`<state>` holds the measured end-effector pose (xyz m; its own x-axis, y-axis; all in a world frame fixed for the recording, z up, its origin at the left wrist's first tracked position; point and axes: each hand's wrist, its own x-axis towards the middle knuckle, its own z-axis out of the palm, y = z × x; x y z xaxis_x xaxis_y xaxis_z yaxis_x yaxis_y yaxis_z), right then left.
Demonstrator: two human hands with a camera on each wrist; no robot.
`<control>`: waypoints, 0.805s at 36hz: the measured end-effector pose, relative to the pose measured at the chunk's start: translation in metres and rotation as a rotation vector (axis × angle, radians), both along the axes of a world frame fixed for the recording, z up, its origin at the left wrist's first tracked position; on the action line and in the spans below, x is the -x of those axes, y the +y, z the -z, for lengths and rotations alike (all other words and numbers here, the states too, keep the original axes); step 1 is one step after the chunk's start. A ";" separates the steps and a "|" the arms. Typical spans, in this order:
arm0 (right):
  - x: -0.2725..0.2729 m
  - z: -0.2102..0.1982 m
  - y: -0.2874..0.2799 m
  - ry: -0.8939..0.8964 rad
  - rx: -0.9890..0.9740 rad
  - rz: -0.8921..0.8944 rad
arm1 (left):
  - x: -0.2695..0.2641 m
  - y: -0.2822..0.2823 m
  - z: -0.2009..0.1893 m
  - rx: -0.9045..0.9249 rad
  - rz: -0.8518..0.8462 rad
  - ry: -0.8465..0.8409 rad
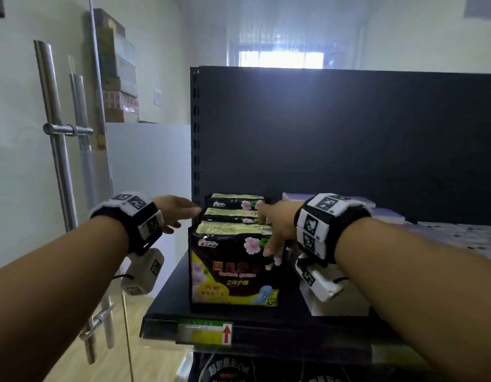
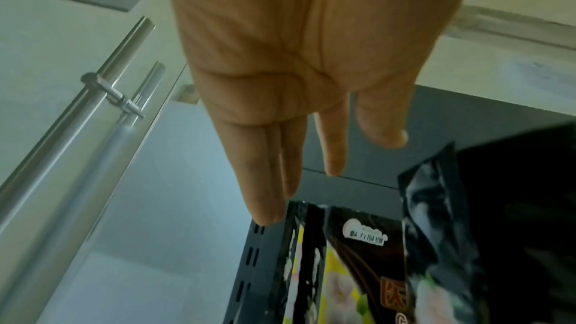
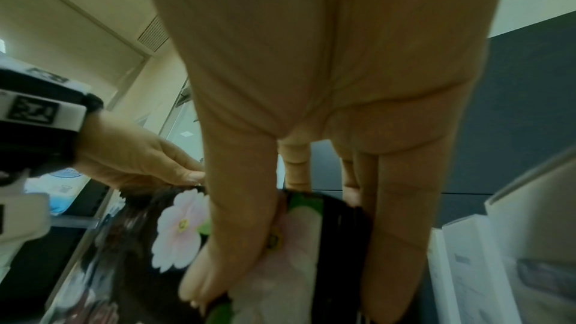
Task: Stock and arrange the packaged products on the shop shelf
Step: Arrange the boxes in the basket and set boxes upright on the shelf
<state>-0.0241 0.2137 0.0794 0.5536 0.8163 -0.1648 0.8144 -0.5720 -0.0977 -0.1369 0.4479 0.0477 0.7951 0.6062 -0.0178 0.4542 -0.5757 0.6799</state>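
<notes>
Standing in a row on the dark shelf (image 1: 167,288) are three packs, one behind the other. The front pack (image 1: 233,266) faces out, near the shelf's left end. The right hand (image 1: 277,227) holds that pack at its top right corner: the thumb lies on the flowery front and the fingers (image 3: 396,230) go down its right side. The left hand (image 1: 178,213) is flat, with straight fingers, holding nothing. It sits just by the left side of the packs, near the post with slots (image 2: 249,267); I cannot tell if it touches them. White boxes (image 1: 335,299) sit just right of the packs. So some stocking is done. I think the hands are now squaring up the row. Much of the shelf behind and to the right looks bare, so more packs could go in.
</notes>
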 end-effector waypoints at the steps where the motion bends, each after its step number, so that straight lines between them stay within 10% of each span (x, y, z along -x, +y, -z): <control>1: 0.000 -0.001 0.000 -0.070 -0.001 -0.012 | -0.004 0.000 0.003 0.036 0.015 0.007; 22: -0.004 0.007 0.005 -0.166 0.017 -0.027 | -0.012 -0.013 0.013 0.127 0.033 0.019; 29: -0.003 0.015 0.010 -0.216 -0.033 -0.019 | 0.010 -0.028 -0.006 -0.097 0.127 0.039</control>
<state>-0.0207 0.2232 0.0645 0.5576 0.8299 -0.0170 0.8291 -0.5558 0.0614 -0.1469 0.4203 0.0538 0.8652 0.5014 0.0033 0.3988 -0.6922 0.6014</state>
